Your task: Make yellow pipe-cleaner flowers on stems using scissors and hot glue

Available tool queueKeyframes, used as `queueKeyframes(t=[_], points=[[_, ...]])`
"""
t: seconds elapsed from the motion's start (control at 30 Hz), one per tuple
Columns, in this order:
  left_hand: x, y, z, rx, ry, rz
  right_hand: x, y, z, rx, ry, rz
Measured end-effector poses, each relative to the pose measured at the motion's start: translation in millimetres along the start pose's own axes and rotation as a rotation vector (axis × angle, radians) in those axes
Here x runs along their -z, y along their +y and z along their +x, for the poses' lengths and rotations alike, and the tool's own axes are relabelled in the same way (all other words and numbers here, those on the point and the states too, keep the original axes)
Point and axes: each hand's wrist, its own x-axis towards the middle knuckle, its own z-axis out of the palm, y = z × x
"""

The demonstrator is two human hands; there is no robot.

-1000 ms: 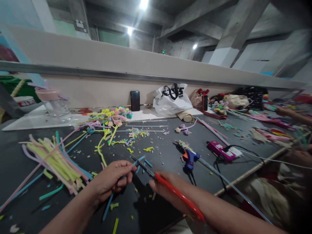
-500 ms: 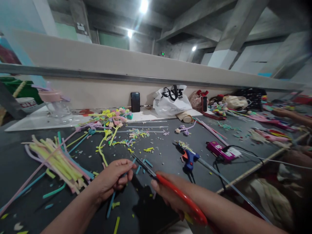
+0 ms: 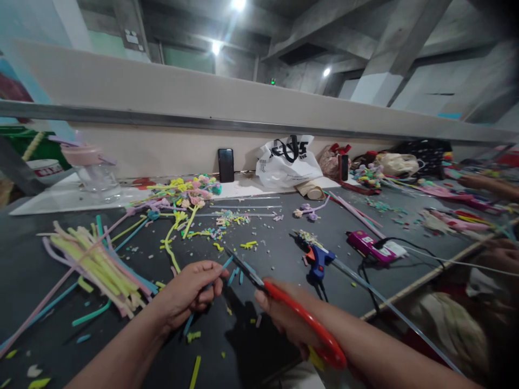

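Left hand [image 3: 190, 289] pinching blue pipe cleaner [image 3: 211, 286], right hand [image 3: 286, 316] gripping red scissors [image 3: 295, 316]

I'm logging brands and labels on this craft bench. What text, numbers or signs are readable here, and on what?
Nothing reads clearly.
White plastic bag: bold black lettering, creased and hidden behind the handles; unreadable.
White tub at far left: red band with pale letters; too blurred.
Pink device: small white label; too small.
Wall notice above: print too small.
Red-handled scissors in the right hand: no marking visible.
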Motion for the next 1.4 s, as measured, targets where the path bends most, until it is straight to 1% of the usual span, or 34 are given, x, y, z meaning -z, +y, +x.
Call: queueKeyframes(t=[0.07, 0.13, 0.23, 0.33, 0.5, 0.77, 0.97, 1.1, 1.2, 1.27, 1.33, 1.4], points=[[-0.5, 0.4, -1.1, 0.0, -0.004, -0.004, 2.6, 2.4, 0.9, 0.0, -0.02, -0.012], [-1.6, 1.0, -2.1, 0.003, -0.013, -0.007, 4.4, 1.9, -0.5, 0.034, -0.023, -0.072], [-2.9, 2.3, -2.7, 0.002, -0.014, -0.008, 4.0, -4.9, -5.6, 0.09, 0.022, -0.179], [-3.0, 3.7, -2.6, 0.001, -0.004, -0.004, 2.8, -15.4, -11.2, 0.097, 0.048, -0.224], [-3.2, 4.0, -2.9, -0.003, -0.014, -0.003, 3.7, -25.0, -15.4, 0.044, 0.05, -0.226], [-2.7, 3.4, -1.3, -0.003, -0.026, -0.013, -0.4, -21.2, -9.5, 0.05, 0.081, -0.203], [-0.9, 2.5, 0.3, -0.011, -0.035, 0.002, 1.0, -24.9, -10.1, 0.019, 0.053, -0.2], [-0.2, 2.0, 1.1, -0.012, -0.033, 0.0, -3.8, -14.0, -1.8, 0.031, 0.069, -0.182], [0.2, 0.8, 1.0, -0.01, -0.029, -0.001, -10.0, 3.1, 8.3, 0.118, 0.111, -0.143], [0.8, -0.3, 0.8, -0.002, -0.025, 0.003, -13.2, 12.9, 13.9, 0.157, 0.106, -0.075], [1.6, -0.8, 0.7, 0.01, -0.025, 0.005, -14.7, 18.6, 17.4, 0.126, 0.057, 0.012], [2.4, -0.8, 1.0, 0.018, -0.024, 0.0, -14.3, 20.6, 18.8, 0.049, -0.015, 0.104]])
